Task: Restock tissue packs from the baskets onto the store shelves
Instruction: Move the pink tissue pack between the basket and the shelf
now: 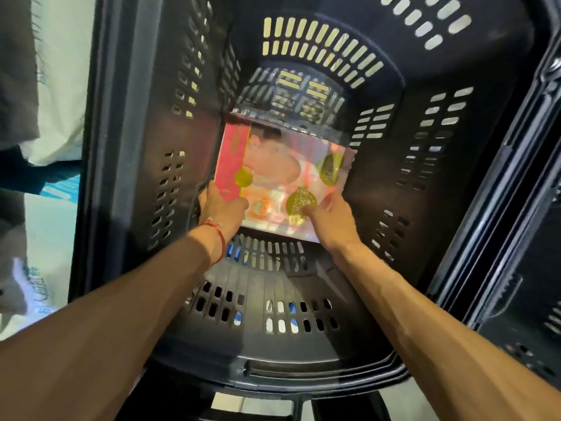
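Both arms deep in the basket (425, 183), I have my left hand (223, 209) gripping the 7 o'clock corner of the tissue pack (282, 165) and my right hand (332, 217) pinching at 5, fingers (210, 192) curled; the pack lies flat on the bottom toward 12, long axis roughly 9-to-3, both hands equally near.

At 10 o'clock a dark grey cloth (16, 56) with a frayed edge hangs over the pale floor (62, 74). At 9 o'clock there is a blue striped patch (62, 187); what it is I cannot tell. At 8 o'clock lies a white wrapping (32, 287) with blurred dark print. Near the centre, a little toward 8 o'clock, is a red thread bracelet (221, 238).
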